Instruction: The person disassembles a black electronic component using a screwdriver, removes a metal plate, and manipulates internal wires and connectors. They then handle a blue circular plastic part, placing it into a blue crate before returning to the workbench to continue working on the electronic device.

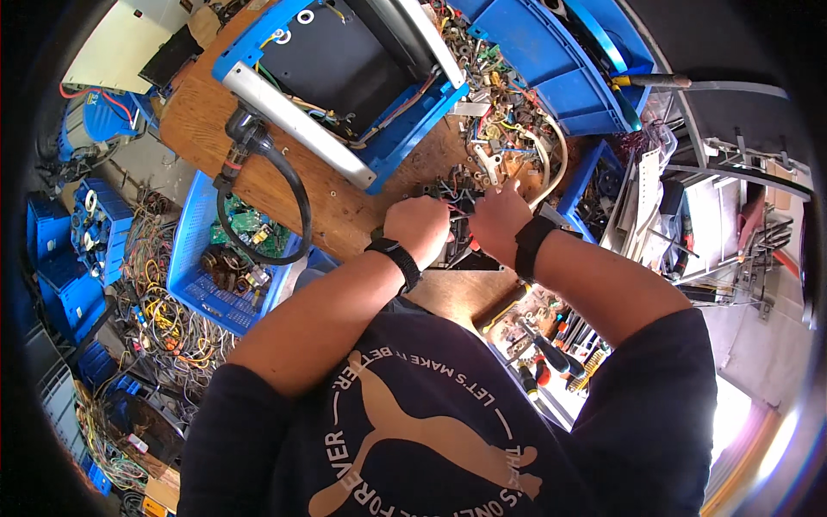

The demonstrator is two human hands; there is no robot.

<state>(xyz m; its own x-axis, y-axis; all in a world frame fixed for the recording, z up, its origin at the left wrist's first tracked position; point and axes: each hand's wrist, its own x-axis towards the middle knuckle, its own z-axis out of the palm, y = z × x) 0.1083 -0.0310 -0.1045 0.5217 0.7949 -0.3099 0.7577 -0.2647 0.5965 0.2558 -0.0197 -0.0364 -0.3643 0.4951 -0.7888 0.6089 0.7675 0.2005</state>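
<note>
A dark wired assembly [449, 183] lies on the wooden bench in front of me, with several thin wires showing at its top. My left hand [417, 227] is closed over its left side, fingers curled inward against it. From the right, my right hand [500, 221] meets it with the fingertips bent in close to the wires and one finger raised. Only a narrow gap parts the two hands. What the right fingertips pinch is hidden. A small red-orange bit shows just below, between the hands.
An open blue-and-silver equipment casing [301, 129] stands at the far side. Loose screws and small parts [508, 103] heap beside it. A black hose [297, 185] loops at the left, over a blue basket [185, 276] of circuit boards. Screwdrivers [551, 351] lie nearer, at the right.
</note>
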